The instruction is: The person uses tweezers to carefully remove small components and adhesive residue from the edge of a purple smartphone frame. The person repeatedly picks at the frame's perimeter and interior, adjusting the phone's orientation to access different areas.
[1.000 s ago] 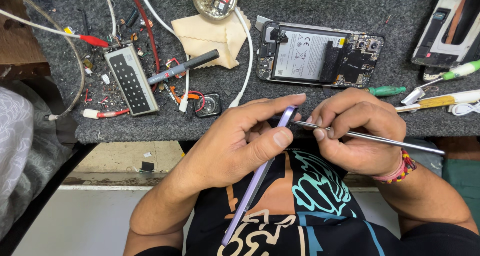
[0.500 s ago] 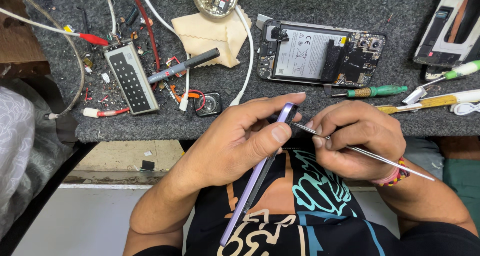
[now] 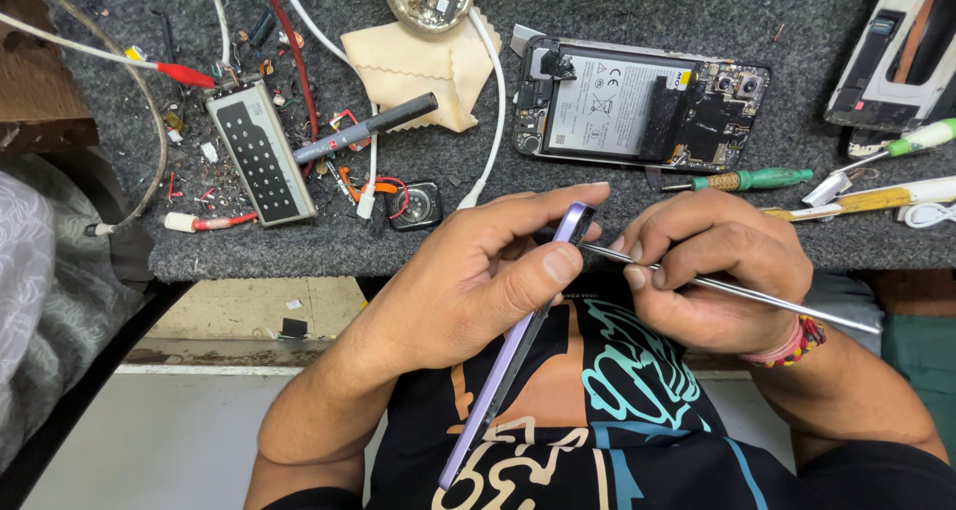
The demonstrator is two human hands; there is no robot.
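Between our hands, the purple phone panel (image 3: 518, 336) stands edgewise, our left hand (image 3: 468, 281) closed around it while our right hand (image 3: 712, 271) pinches thin metal tweezers (image 3: 737, 293) against its upper corner, so we judge the prying barely begun, the opened phone (image 3: 637, 107) lying beyond on the worktop (image 3: 617, 211).

Cluttered bench (image 3: 617, 2) ahead: opened phone (image 3: 637, 102), green screwdriver (image 3: 747, 179).

lilac phone frame (image 3: 508, 366), green screwdriver handle (image 3: 749, 179), grey mat (image 3: 637, 2), cream cloth (image 3: 418, 67)
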